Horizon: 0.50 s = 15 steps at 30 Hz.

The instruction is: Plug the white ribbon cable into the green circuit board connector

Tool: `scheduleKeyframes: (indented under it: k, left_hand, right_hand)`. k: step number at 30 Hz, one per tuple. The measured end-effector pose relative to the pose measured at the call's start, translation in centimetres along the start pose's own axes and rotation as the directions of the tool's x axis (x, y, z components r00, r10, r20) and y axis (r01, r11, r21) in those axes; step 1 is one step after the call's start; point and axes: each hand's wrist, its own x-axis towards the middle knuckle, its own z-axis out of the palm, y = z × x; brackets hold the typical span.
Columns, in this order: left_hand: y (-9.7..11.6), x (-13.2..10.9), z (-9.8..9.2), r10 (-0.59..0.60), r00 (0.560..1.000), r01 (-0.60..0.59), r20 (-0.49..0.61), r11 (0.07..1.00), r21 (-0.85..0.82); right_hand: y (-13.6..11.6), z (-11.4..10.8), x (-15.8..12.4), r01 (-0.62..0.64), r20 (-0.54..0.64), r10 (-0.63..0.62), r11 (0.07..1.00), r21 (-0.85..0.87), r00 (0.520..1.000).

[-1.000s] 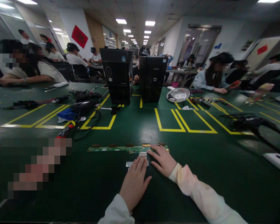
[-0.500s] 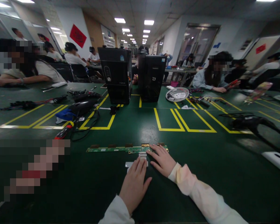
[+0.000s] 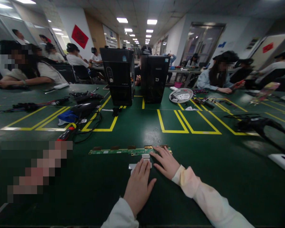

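A long, narrow green circuit board [image 3: 114, 152] lies across the table in front of me, with several brown-gold tabs along its far edge. From its near edge a pale flat ribbon cable [image 3: 146, 156] runs toward me. My left hand [image 3: 140, 185] lies flat over the cable and a small whitish strip [image 3: 133, 166], with its fingers stretched forward. What lies under those fingers is hidden. My right hand [image 3: 166, 162] rests palm down with spread fingers on the right end of the board, covering part of it.
Two black computer towers [image 3: 118, 77] stand at mid-table. To their right lies a round white basket-like part [image 3: 180, 95]. Cables and a red-black handled tool [image 3: 66, 134] lie at left. A black frame-like object [image 3: 258, 125] is at right. Other people sit around the table.
Both hands keep nearly the same pose on the board and cable. The whole view has shifted very slightly.
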Motion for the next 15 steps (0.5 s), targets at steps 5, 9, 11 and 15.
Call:
scheduleKeyframes:
  k: [5,9,11,15]
  left_hand:
    - [0.36,0.02,0.19,-0.011,0.999,0.013,-0.032,0.999,0.047]
    - [0.37,-0.03,0.35,-0.002,0.999,0.005,-0.052,0.998,0.059]
    - [0.33,-0.07,0.35,-0.002,0.999,0.006,-0.051,0.998,0.064]
    - [0.30,-0.09,0.32,-0.008,0.999,0.011,-0.053,0.998,0.061]
  right_hand:
    - [0.07,0.01,0.00,0.002,0.016,-0.002,1.000,-0.002,1.000]
    - [0.05,-0.05,-0.01,-0.002,0.026,0.002,1.000,-0.005,1.000]
    - [0.02,-0.10,0.01,-0.007,0.035,0.007,1.000,-0.005,0.999]
    - [-0.04,-0.19,0.03,-0.013,0.046,0.012,1.000,0.004,0.999]
